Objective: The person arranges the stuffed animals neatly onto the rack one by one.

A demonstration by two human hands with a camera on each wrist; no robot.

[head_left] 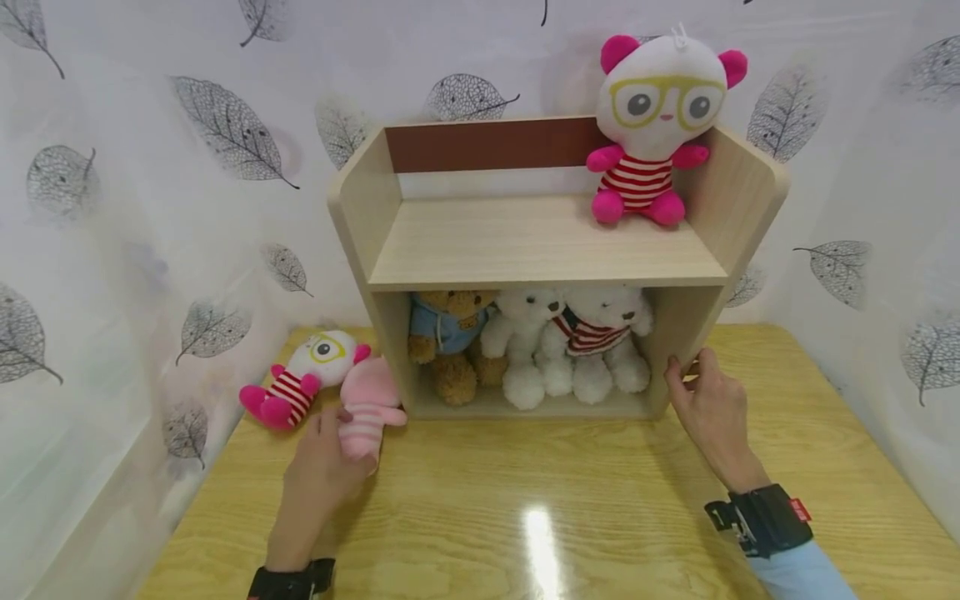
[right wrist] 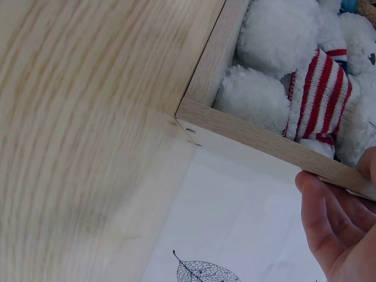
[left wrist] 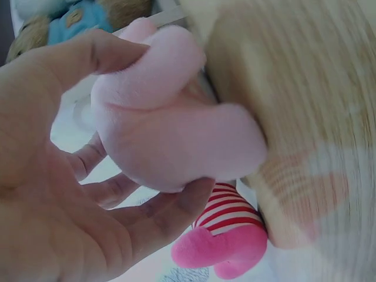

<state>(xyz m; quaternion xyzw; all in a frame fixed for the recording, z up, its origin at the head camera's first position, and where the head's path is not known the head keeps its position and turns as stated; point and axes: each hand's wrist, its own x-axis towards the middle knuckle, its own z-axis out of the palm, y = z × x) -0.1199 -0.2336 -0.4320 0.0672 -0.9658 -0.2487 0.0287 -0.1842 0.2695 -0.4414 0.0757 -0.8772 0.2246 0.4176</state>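
Observation:
My left hand holds a pink plush toy with a pale striped body, left of the small wooden shelf. In the left wrist view, thumb and fingers curl round the soft pink toy from both sides. My right hand pinches the front edge of the shelf's right side panel, low down. Beside the pink toy lies a panda plush with yellow glasses and a red-striped body. Another such panda plush sits upright on the shelf's upper level, at the right.
In the lower compartment sit a brown teddy bear in a blue hoodie and two white bears, one with a striped scarf. The wooden table meets leaf-patterned walls at the back and sides.

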